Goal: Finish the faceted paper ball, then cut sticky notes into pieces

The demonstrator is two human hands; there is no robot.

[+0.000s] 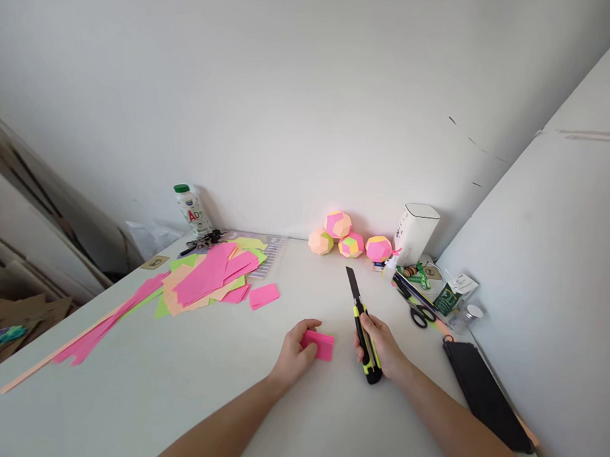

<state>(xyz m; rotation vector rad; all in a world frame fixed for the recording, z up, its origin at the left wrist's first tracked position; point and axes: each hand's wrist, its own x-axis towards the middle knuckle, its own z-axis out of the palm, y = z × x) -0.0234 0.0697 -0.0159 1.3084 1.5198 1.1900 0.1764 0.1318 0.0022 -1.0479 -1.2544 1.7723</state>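
Observation:
In my right hand (pixel 382 346) is a black and yellow utility knife (pixel 369 353), its dark blade extended and pointing away from me. My left hand (pixel 296 352) grips a small folded piece of pink paper (pixel 325 346), thumb on top, just left of the knife. Beyond my left hand lies a short stack of pink paper rectangles (pixel 264 296). Further left, a loose heap of pink, peach and green paper sheets (pixel 206 275) spreads out, with long paper strips (pixel 113 322) trailing toward the table's left side.
Several faceted paper balls (pixel 337 225) sit against the wall. A white box (pixel 416 234), a small glue bottle (pixel 389 268), scissors (pixel 422 314) and a black case (pixel 485 395) line the right side. At back left stands a green-capped bottle (pixel 192 211).

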